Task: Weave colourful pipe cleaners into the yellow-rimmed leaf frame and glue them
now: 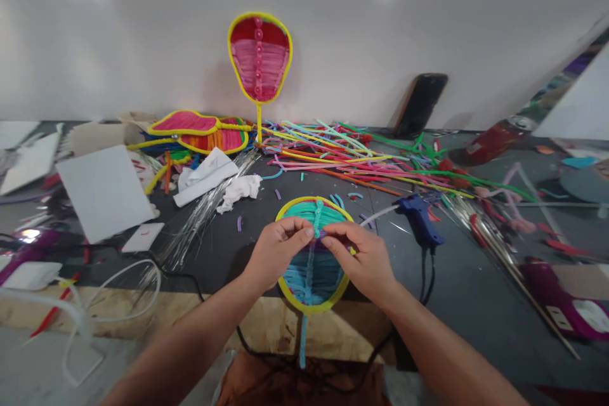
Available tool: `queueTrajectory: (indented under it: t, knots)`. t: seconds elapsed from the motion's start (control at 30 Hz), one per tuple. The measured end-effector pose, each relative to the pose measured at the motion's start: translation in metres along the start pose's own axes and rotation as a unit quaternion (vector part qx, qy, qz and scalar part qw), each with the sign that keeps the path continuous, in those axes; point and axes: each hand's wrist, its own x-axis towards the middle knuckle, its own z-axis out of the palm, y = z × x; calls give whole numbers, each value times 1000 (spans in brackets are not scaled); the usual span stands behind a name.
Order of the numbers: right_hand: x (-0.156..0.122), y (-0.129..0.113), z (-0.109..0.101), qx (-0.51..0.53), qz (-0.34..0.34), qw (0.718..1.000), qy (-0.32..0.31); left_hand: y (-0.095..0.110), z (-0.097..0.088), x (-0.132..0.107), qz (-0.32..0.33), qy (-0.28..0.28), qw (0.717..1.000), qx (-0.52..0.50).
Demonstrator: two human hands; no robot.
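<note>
A rounded fan shape of teal and blue pipe cleaners [311, 279] with a yellow rim lies at the table's front edge, its blue stem [303, 342] pointing towards me. Down its middle runs a twisted strip, with turquoise coils [318, 209] at the top. Over this strip, my left hand [285, 247] and my right hand [361, 257] meet, thumbs and forefingers pinched. A small purple pipe cleaner [320, 235] shows between the fingertips, partly hidden by them.
Behind stands a finished-looking pink fan [259, 70]. Loose pipe cleaners [333, 155] are heaped along the wall. A blue glue gun [421, 219] lies right of my hands, its cord trailing forward. A phone [421, 104], a red can [497, 139] and white paper [104, 193] are around.
</note>
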Motion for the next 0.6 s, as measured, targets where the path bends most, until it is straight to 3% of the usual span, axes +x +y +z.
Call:
queueTrajectory:
  t: [0.13,0.3,0.6]
  knots:
    - [0,2,0,-12,-93,996,5,0,2,0,-28,-39,998,-36]
    - [0,4,-2,-32,-141,989,8,0,0,0,-44,-71,996,-30]
    - [1,1,-4,-75,-159,984,41,2,-1,-3,-75,-95,986,-111]
